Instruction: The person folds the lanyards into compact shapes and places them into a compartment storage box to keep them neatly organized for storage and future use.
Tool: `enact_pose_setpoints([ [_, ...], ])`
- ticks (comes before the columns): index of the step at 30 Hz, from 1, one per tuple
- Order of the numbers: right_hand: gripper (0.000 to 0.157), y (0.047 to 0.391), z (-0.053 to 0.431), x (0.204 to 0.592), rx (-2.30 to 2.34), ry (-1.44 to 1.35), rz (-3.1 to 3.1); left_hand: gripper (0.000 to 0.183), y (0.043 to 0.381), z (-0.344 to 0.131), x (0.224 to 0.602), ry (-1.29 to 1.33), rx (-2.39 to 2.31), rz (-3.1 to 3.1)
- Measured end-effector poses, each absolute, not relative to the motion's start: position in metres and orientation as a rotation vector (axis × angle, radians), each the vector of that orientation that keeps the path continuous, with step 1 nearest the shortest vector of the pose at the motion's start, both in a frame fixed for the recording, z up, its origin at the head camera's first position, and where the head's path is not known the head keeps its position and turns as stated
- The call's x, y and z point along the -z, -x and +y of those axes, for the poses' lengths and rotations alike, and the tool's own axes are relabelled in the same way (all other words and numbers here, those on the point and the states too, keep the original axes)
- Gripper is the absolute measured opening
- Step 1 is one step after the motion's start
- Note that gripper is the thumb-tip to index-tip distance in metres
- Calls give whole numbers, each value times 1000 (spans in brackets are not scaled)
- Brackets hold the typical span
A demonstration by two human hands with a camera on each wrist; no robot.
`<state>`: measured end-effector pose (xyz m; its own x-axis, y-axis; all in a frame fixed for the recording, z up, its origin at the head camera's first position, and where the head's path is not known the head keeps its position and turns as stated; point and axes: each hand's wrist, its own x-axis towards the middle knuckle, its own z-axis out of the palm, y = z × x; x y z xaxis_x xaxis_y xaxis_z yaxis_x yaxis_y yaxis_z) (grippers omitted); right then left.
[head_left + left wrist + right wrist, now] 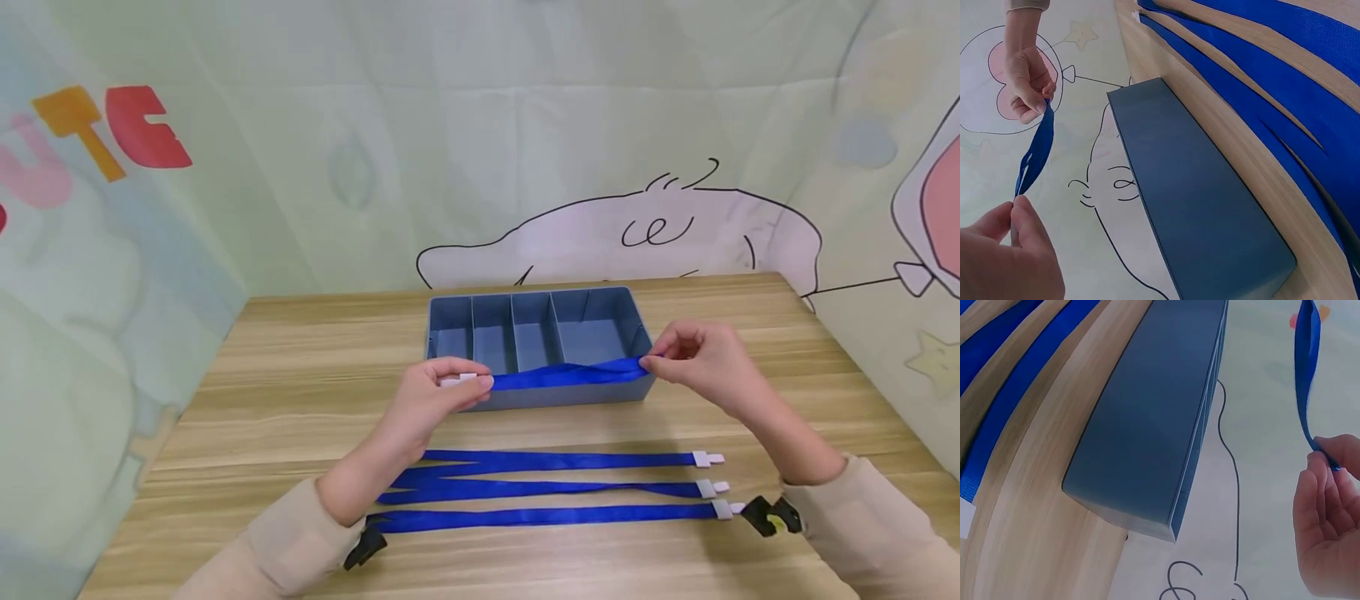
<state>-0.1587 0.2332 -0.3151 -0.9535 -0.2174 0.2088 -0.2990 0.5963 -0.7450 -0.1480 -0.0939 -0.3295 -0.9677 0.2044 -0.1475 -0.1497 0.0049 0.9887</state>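
Observation:
A blue lanyard (562, 376) stretches sideways between both hands, raised in front of a grey-blue divided box (570, 397). My left hand (431, 400) pinches its left end between thumb and fingers, where a white clip (456, 381) peeks out. At the other end, my right hand (705, 364) pinches the strap, its fingertips overlapping the box's right corner in the head view. In the right wrist view the strap (1307, 369) rises from the thumb and curled fingers. Part of the box's front rim is hidden behind the strap.
Nearer the front, three more blue lanyards (555, 516) lie side by side on the wooden table (315, 367), white clips (705, 488) to the right. Their left ends pass behind the left forearm. Behind the table hangs a printed cloth (337, 125).

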Motion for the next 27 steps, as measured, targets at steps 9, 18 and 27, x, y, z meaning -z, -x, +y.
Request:
enact_pose_setpoints([
  [9, 13, 158, 219, 306, -1411, -410, -2770, 23, 148, -81, 324, -65, -2054, 2027],
  [18, 16, 154, 202, 299, -1808, -427, -2693, 23, 147, -65, 320, -179, -2070, 1997],
  [27, 13, 148, 180, 300, -2035, -474, -2667, 24, 143, -55, 324, -260, -2046, 1952],
])
